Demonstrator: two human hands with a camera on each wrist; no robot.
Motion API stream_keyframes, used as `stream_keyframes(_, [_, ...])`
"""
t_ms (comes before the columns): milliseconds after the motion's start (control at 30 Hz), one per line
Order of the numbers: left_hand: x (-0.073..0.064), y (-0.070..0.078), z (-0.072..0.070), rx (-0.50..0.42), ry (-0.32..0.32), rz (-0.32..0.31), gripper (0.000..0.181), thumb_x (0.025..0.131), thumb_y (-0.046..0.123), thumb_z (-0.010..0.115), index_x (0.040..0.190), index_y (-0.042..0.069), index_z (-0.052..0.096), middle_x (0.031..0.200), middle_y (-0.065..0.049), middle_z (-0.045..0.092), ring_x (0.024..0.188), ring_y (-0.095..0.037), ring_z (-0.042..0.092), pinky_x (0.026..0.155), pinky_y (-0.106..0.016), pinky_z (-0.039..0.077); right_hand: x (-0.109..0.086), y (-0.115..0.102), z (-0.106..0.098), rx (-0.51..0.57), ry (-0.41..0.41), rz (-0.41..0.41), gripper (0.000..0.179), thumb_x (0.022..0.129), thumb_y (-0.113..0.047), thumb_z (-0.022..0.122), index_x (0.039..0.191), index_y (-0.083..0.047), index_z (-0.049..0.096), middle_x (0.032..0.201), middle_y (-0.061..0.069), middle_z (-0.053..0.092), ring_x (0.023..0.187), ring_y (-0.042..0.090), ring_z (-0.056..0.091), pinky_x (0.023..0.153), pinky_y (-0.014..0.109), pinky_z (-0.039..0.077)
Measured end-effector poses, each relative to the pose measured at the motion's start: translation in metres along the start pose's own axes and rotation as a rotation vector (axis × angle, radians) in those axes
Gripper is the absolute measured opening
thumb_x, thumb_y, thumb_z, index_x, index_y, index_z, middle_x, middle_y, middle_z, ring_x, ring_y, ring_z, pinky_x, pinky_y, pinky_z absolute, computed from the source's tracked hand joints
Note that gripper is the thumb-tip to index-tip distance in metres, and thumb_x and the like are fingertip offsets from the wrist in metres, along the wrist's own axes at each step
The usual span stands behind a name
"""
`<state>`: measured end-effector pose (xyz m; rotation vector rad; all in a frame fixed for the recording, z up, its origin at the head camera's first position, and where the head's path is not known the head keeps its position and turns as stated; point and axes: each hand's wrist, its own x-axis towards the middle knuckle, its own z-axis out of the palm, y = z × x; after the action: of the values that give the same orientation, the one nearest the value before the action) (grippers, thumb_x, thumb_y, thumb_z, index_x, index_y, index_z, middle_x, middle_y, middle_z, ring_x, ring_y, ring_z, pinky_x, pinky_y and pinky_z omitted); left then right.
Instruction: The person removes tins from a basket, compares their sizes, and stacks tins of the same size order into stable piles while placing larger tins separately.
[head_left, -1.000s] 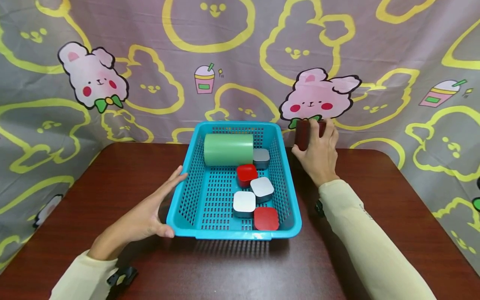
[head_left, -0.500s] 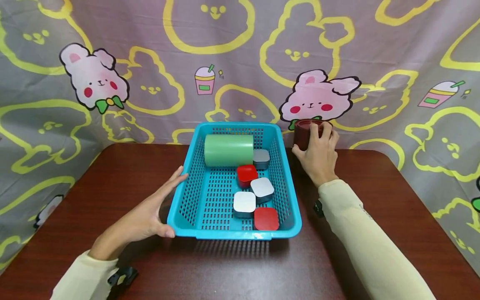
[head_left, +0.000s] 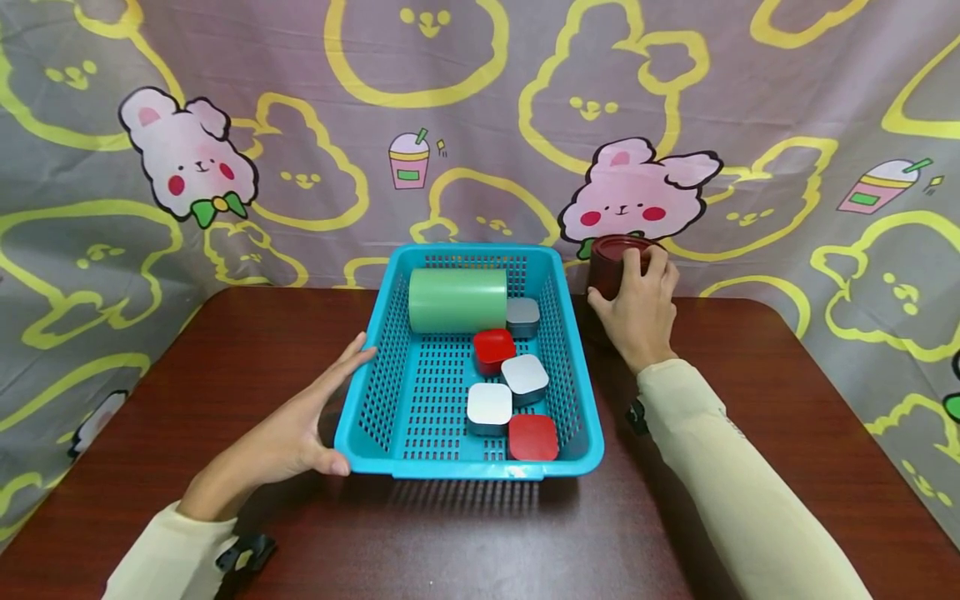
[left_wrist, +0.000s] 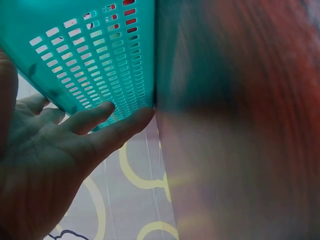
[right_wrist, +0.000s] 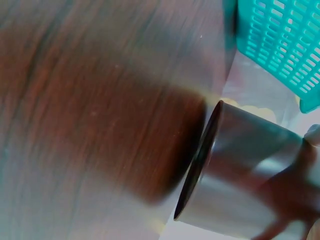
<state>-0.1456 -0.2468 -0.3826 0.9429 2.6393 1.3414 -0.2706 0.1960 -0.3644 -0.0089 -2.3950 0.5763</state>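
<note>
A dark red-brown cylindrical canister (head_left: 604, 268) stands at the table's back edge, right of the blue basket (head_left: 468, 469). My right hand (head_left: 637, 312) grips it from the near side, thumb at its left and fingers over the top rim. In the right wrist view the shiny canister (right_wrist: 240, 170) has its lower rim close to the table; whether it touches cannot be told. My left hand (head_left: 292, 425) spans the basket's left side with fairly straight fingers, thumb by the near corner. The left wrist view shows its fingers (left_wrist: 117, 131) against the perforated wall.
Inside the basket a green cylinder (head_left: 457, 302) lies on its side at the back. Several small square tins sit along the right, including a red one (head_left: 532, 437) and a white-topped one (head_left: 489, 406). A patterned curtain (head_left: 480, 125) hangs behind the brown table (head_left: 480, 542).
The canister has tipped slightly in my right hand, so more of its round, recessed top shows now. My left hand and the basket have stayed in place.
</note>
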Motion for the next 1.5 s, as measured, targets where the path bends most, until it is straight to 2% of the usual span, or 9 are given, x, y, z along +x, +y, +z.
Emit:
stream_keyframes(367, [0.001, 0.0, 0.001, -0.006, -0.004, -0.009, 0.122, 0.074, 0.093, 0.054, 0.169, 0.026, 0.018, 0.179, -0.004, 0.0, 0.157, -0.055, 0.01, 0.104, -0.088, 0.027, -0.002, 0.001, 0.003, 0.016, 0.015, 0.032, 0.057, 0.091, -0.027, 0.081, 0.13, -0.002, 0.048, 0.146, 0.025, 0.041, 0.137, 0.047, 0.041, 0.083, 0.077, 0.053])
stream_keyframes(667, [0.001, 0.0, 0.0, -0.015, -0.007, 0.004, 0.124, 0.074, 0.093, 0.055, 0.169, 0.024, 0.018, 0.179, -0.003, 0.0, 0.157, -0.054, 0.01, 0.105, -0.088, 0.027, -0.003, 0.002, 0.005, 0.02, 0.007, 0.045, 0.057, 0.092, -0.027, 0.081, 0.129, -0.002, 0.047, 0.146, 0.025, 0.04, 0.135, 0.047, 0.042, 0.081, 0.077, 0.054])
stream_keyframes(833, [0.002, 0.002, 0.0, -0.022, -0.012, 0.005, 0.124, 0.074, 0.092, 0.058, 0.169, 0.024, 0.017, 0.179, -0.007, -0.001, 0.157, -0.054, 0.011, 0.104, -0.087, 0.031, -0.003, 0.002, 0.006, 0.006, 0.012, 0.063, 0.06, 0.092, -0.028, 0.081, 0.132, -0.001, 0.046, 0.147, 0.025, 0.039, 0.135, 0.045, 0.041, 0.08, 0.076, 0.054])
stream_keyframes(1000, [0.002, 0.002, 0.0, -0.032, -0.017, 0.009, 0.123, 0.075, 0.09, 0.06, 0.169, 0.024, 0.016, 0.178, -0.007, -0.002, 0.153, -0.055, 0.019, 0.102, -0.084, 0.037, -0.003, 0.001, 0.005, -0.011, -0.002, 0.071, 0.065, 0.091, -0.029, 0.081, 0.137, -0.002, 0.045, 0.15, 0.025, 0.038, 0.137, 0.044, 0.041, 0.081, 0.077, 0.054])
stream_keyframes(1100, [0.001, 0.001, -0.001, -0.035, -0.022, 0.012, 0.122, 0.076, 0.088, 0.062, 0.169, 0.023, 0.017, 0.178, -0.006, -0.002, 0.145, -0.052, 0.036, 0.102, -0.071, 0.047, -0.002, -0.001, 0.002, -0.018, -0.016, 0.08, 0.068, 0.091, -0.03, 0.082, 0.141, -0.003, 0.044, 0.154, 0.024, 0.036, 0.141, 0.043, 0.039, 0.083, 0.078, 0.053])
stream_keyframes(1167, [0.001, 0.0, -0.001, -0.045, -0.026, 0.016, 0.121, 0.078, 0.085, 0.064, 0.169, 0.022, 0.017, 0.178, -0.007, -0.003, 0.136, -0.048, 0.047, 0.099, -0.056, 0.055, -0.002, -0.002, -0.001, -0.016, -0.023, 0.083, 0.071, 0.09, -0.031, 0.082, 0.143, -0.003, 0.043, 0.157, 0.024, 0.035, 0.144, 0.043, 0.038, 0.086, 0.079, 0.051])
stream_keyframes(1267, [0.001, 0.0, -0.002, -0.062, -0.034, 0.012, 0.121, 0.079, 0.083, 0.067, 0.169, 0.021, 0.016, 0.178, -0.01, -0.004, 0.123, -0.041, 0.057, 0.091, -0.035, 0.058, 0.0, -0.004, -0.007, 0.0, -0.02, 0.079, 0.075, 0.089, -0.032, 0.083, 0.146, -0.004, 0.043, 0.159, 0.023, 0.035, 0.147, 0.041, 0.036, 0.091, 0.079, 0.049])
stream_keyframes(1333, [0.001, 0.0, -0.002, -0.076, -0.038, 0.015, 0.121, 0.079, 0.082, 0.068, 0.169, 0.02, 0.016, 0.178, -0.012, -0.005, 0.118, -0.04, 0.059, 0.089, -0.031, 0.058, 0.0, -0.005, -0.011, 0.009, -0.01, 0.07, 0.076, 0.088, -0.032, 0.084, 0.147, -0.004, 0.043, 0.159, 0.023, 0.036, 0.147, 0.041, 0.037, 0.095, 0.078, 0.049])
stream_keyframes(1500, [0.001, -0.001, -0.002, -0.093, -0.043, 0.014, 0.121, 0.08, 0.08, 0.069, 0.169, 0.019, 0.015, 0.177, -0.012, -0.006, 0.117, -0.039, 0.06, 0.089, -0.032, 0.058, 0.002, -0.009, -0.021, 0.02, 0.016, 0.026, 0.078, 0.087, -0.033, 0.085, 0.148, -0.003, 0.045, 0.156, 0.023, 0.039, 0.145, 0.04, 0.039, 0.098, 0.075, 0.049])
